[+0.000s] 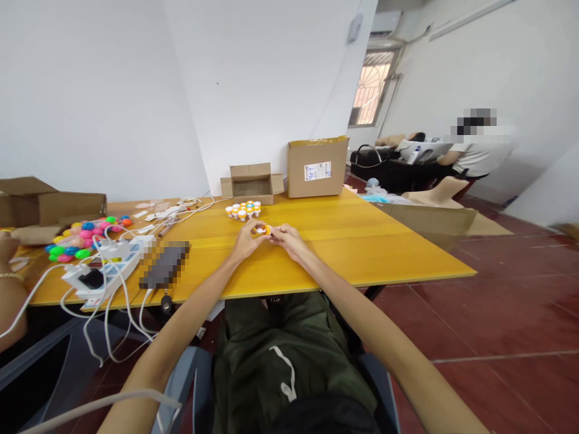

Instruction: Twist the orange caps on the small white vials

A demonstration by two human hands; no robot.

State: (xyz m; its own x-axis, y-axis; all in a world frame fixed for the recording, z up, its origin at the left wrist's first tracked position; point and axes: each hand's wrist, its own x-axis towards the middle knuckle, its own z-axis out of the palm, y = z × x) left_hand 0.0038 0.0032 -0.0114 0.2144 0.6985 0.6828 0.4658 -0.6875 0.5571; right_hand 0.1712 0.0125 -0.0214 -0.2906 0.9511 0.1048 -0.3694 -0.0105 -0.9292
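Observation:
Just above the yellow table (pixel 344 241), my left hand (pixel 248 241) curls its thumb and fingers around a small orange-and-white piece (pixel 266 230). From the other side my right hand (pixel 289 240) pinches the same piece with its fingertips. The piece is partly covered by my fingers, so its exact kind is unclear. Right behind my hands stands a cluster of several small white pieces with orange rims (pixel 243 210), some with light blue tops. They look similar in colour to the held piece.
Behind the cluster sit an open cardboard box (pixel 251 184) and a taller closed carton (pixel 316 169). Leftward lie a pixelated dark device (pixel 165 265), a power strip (pixel 108 271) with tangled white cables and colourful plastic balls (pixel 85 235). Another person's arm (pixel 9 295) is at far left.

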